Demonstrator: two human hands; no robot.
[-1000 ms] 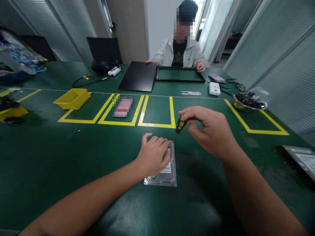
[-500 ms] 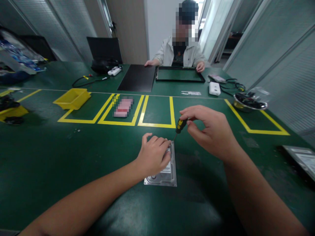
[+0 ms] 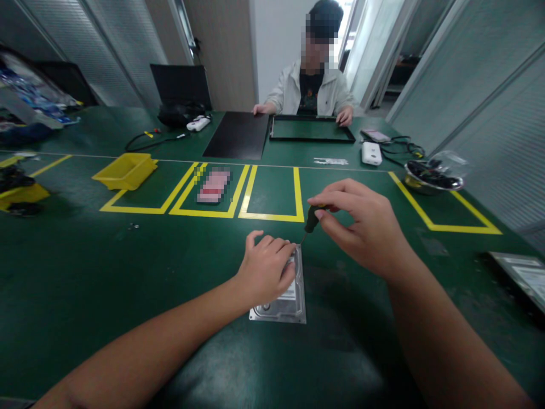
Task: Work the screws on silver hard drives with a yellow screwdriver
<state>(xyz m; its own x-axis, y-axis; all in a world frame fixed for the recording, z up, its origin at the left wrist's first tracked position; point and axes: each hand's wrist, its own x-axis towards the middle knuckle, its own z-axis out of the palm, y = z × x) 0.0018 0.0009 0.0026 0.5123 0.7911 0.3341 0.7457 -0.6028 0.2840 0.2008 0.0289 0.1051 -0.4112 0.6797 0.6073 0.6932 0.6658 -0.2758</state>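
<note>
A silver hard drive [image 3: 289,301] lies flat on the green table [image 3: 128,272] in front of me. My left hand [image 3: 264,267] rests palm down on its far left part, holding it still. My right hand [image 3: 360,224] pinches the black and yellow handle of a small screwdriver [image 3: 310,220] between thumb and fingers. The screwdriver stands nearly upright, its tip on the drive's far right corner, beside my left fingertips.
Yellow tape boxes mark the table beyond the drive; a yellow bin [image 3: 125,170] sits at the left. A metal bowl [image 3: 432,176] stands at the right, another drive [image 3: 522,272] at the right edge. Across the table a person handles a black panel [image 3: 238,135] and a frame [image 3: 310,129].
My right fingers have rolled around the screwdriver handle, now covering more of its yellow part. My left hand and the drive have stayed still. The person opposite shifted hands slightly.
</note>
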